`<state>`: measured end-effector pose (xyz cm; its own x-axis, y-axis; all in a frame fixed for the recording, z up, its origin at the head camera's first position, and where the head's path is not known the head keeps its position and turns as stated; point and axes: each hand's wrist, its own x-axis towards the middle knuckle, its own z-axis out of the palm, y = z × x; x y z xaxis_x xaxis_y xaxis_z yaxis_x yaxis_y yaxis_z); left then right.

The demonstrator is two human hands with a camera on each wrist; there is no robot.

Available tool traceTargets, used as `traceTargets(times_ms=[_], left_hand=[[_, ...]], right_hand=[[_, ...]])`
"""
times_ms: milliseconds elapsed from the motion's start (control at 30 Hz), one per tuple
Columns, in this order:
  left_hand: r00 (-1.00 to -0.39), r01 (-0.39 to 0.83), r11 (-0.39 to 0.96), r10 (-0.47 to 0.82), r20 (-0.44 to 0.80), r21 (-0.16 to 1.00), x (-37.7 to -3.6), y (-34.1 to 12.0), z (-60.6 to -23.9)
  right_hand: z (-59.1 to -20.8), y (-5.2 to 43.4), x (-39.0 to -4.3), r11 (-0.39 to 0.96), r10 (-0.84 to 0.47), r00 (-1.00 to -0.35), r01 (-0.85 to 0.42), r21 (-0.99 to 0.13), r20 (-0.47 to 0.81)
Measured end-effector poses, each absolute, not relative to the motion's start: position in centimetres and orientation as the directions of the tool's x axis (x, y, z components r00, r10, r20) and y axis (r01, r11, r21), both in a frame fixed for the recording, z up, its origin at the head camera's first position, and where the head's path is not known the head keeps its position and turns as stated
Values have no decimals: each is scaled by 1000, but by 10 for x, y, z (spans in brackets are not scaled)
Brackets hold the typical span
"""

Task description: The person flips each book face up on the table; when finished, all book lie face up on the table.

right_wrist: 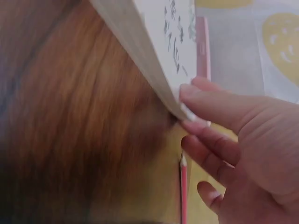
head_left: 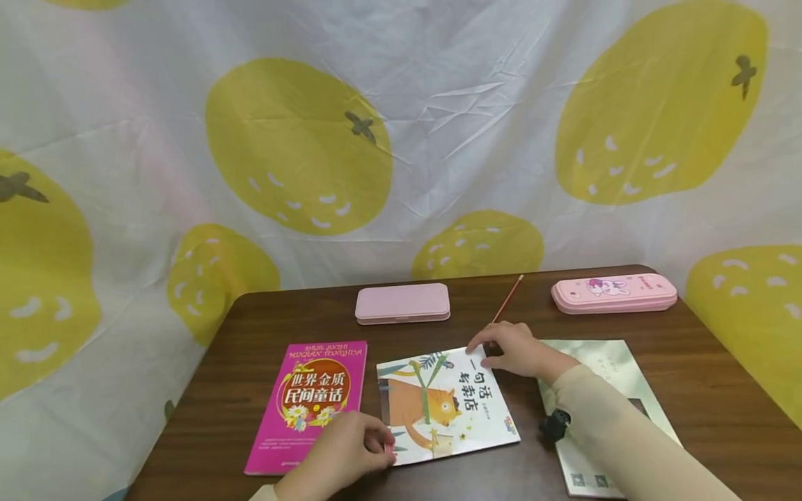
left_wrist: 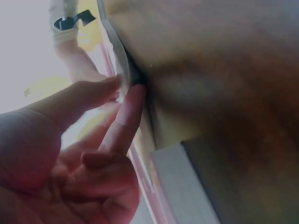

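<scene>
At the centre of the frame the white book (head_left: pixel 441 403) lies flat on the table (head_left: pixel 689 376), left hand (head_left: pixel 347 445) pinching its near-left corner and right hand (head_left: pixel 516 350) pinching its far-right corner, seemingly to lift it evenly.

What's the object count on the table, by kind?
Books: 3, the magenta book, the white picture book, the pale green book
Pencil cases: 2, the plain pink case, the cartoon pink case
Pencils: 1, the red pencil
Total: 6
</scene>
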<state>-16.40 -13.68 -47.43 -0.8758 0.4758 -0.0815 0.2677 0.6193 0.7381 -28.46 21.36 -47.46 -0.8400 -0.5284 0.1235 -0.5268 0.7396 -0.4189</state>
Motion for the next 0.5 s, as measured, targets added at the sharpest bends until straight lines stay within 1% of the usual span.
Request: traceTargets(times_ms=[100,200,333,500], left_hand=[[-868,279,624,489,-87,730,-166,-137,-473],[-856,296,624,509,-88,723,-169,-138,-472],[-845,317,640,526,-99,699,-173,-137,-469],[-860,345,685,504,-76,641,-185,-137,-463]], right_hand=[[-470,208,-279,772,-505,-857,-501,-392,101],[-467,206,-271,807,-481,-871,-484,-340,99],[-468,208,-256,830,-464,-875,-483,-279,137],[-472,210,-238,828,-457,-871,-491,-272,181]])
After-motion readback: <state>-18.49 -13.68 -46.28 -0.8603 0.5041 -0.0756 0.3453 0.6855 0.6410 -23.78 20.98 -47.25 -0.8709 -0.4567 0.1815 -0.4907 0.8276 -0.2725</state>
